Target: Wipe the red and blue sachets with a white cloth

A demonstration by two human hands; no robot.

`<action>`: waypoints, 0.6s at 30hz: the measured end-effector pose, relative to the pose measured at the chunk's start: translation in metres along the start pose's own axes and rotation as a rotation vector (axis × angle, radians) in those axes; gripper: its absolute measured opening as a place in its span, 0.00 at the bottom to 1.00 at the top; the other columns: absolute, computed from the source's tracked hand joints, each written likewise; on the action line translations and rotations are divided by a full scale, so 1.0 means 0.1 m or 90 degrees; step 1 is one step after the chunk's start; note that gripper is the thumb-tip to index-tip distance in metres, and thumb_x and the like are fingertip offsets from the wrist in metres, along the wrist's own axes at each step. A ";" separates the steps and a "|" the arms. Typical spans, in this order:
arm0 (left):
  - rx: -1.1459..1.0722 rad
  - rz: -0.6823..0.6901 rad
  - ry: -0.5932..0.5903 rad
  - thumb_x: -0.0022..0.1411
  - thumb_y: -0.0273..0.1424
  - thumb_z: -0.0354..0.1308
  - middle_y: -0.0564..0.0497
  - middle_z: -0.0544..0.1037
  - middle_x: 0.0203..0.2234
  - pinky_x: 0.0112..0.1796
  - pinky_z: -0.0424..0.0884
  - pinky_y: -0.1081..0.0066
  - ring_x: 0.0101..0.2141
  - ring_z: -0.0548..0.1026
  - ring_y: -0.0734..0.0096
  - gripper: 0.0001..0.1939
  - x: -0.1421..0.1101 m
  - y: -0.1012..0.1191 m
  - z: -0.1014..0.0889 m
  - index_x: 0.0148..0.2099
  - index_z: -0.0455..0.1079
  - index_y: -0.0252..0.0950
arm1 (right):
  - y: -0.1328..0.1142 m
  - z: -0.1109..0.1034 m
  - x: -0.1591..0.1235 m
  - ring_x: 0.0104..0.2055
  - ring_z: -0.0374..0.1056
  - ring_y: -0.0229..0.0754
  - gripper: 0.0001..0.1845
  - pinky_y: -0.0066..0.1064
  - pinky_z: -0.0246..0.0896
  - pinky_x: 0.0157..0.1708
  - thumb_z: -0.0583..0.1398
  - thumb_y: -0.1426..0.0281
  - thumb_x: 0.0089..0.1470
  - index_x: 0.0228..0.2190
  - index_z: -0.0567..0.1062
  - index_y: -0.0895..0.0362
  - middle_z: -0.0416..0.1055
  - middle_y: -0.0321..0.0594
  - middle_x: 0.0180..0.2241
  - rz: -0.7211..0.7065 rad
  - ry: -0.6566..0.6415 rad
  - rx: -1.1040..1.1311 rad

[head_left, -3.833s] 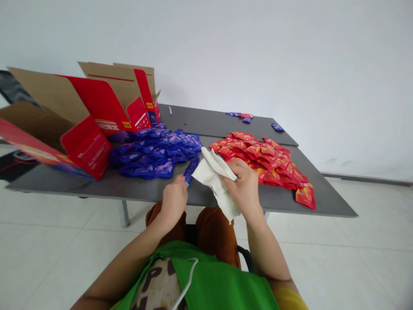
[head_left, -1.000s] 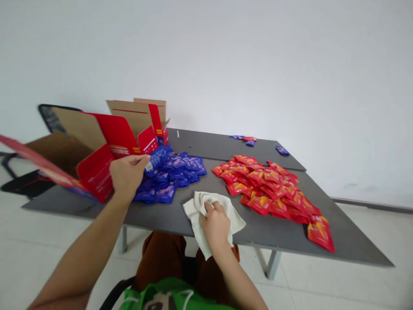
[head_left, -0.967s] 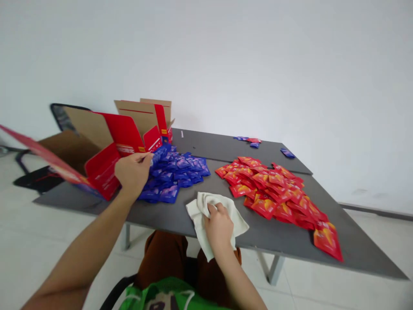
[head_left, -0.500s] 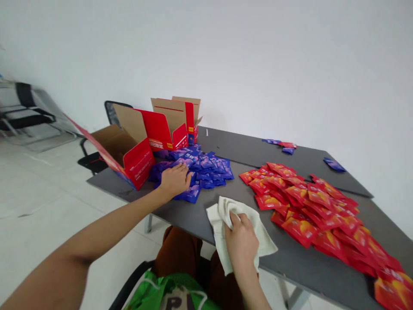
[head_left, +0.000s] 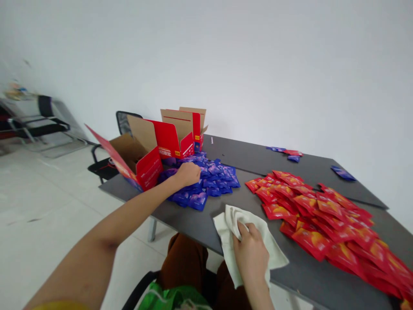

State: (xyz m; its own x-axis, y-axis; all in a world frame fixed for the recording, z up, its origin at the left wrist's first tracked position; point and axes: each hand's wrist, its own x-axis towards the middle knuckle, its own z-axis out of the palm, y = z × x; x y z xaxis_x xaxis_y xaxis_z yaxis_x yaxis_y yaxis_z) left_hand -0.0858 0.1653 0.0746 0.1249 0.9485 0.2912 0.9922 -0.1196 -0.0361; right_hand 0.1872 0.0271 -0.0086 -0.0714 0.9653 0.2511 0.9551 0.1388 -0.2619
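I have the left hand (head_left: 189, 174) on a heap of glossy blue sachets (head_left: 209, 186), its fingers (head_left: 193, 172) curled over them; I cannot tell whether they grip one. The right hand (head_left: 251, 254) clenches a crumpled off-white cloth (head_left: 273, 253) on the dark grey table (head_left: 322, 284). A large loose heap of glossy red sachets (head_left: 309, 224) lies to the right, and an open red-and-brown cardboard carton (head_left: 167, 137) stands behind the blue heap.

Small white lettering showing on a red panel of the cardboard box (head_left: 149, 174), more printing along its inner flap, pale marks appearing across the blue sachets (head_left: 209, 183); all far too small and blurred for reading, no word, brand or number coming through.
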 end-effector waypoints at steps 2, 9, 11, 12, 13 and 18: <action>0.022 0.002 0.043 0.62 0.33 0.45 0.40 0.79 0.35 0.42 0.68 0.65 0.39 0.76 0.61 0.18 -0.01 0.02 -0.07 0.41 0.76 0.32 | 0.00 0.01 0.00 0.45 0.64 0.43 0.17 0.28 0.57 0.37 0.56 0.71 0.58 0.49 0.73 0.49 0.67 0.39 0.45 0.002 0.000 0.007; 0.092 -0.225 0.092 0.62 0.35 0.41 0.38 0.78 0.29 0.33 0.69 0.62 0.33 0.77 0.52 0.21 -0.07 0.05 -0.35 0.34 0.75 0.32 | 0.01 -0.10 0.11 0.42 0.66 0.39 0.24 0.24 0.58 0.40 0.53 0.82 0.50 0.45 0.76 0.52 0.68 0.41 0.43 -0.020 -0.055 0.157; 0.069 -0.203 0.017 0.60 0.35 0.43 0.40 0.78 0.30 0.33 0.69 0.63 0.34 0.77 0.53 0.19 0.00 0.02 -0.46 0.33 0.74 0.34 | 0.02 -0.19 0.21 0.42 0.67 0.38 0.24 0.23 0.58 0.41 0.53 0.84 0.48 0.42 0.78 0.53 0.69 0.41 0.41 -0.060 -0.045 0.208; 0.064 -0.172 -0.020 0.59 0.36 0.44 0.41 0.78 0.30 0.33 0.68 0.64 0.34 0.76 0.53 0.17 0.06 0.01 -0.51 0.33 0.74 0.36 | 0.02 -0.24 0.26 0.41 0.67 0.38 0.24 0.22 0.58 0.41 0.53 0.84 0.47 0.40 0.78 0.53 0.69 0.41 0.40 -0.072 -0.037 0.219; 0.070 -0.144 -0.036 0.59 0.36 0.45 0.42 0.78 0.30 0.33 0.68 0.64 0.34 0.76 0.53 0.17 0.12 0.00 -0.56 0.31 0.74 0.37 | 0.03 -0.30 0.31 0.41 0.67 0.38 0.23 0.22 0.58 0.41 0.53 0.84 0.47 0.39 0.78 0.53 0.69 0.41 0.39 -0.074 -0.030 0.222; 0.002 -0.019 -0.006 0.56 0.36 0.51 0.48 0.77 0.26 0.35 0.66 0.68 0.31 0.74 0.62 0.12 0.58 0.08 -0.70 0.25 0.70 0.37 | 0.07 -0.60 0.38 0.40 0.66 0.36 0.20 0.21 0.57 0.40 0.54 0.82 0.46 0.36 0.78 0.53 0.68 0.40 0.38 -0.070 -0.029 0.230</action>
State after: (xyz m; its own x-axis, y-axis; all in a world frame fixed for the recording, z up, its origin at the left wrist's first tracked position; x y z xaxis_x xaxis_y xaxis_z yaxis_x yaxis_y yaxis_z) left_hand -0.0711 0.1987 0.1578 0.0958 0.9544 0.2827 0.9954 -0.0909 -0.0304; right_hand 0.2088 0.0516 0.0553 -0.1888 0.9480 0.2562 0.7781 0.3036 -0.5499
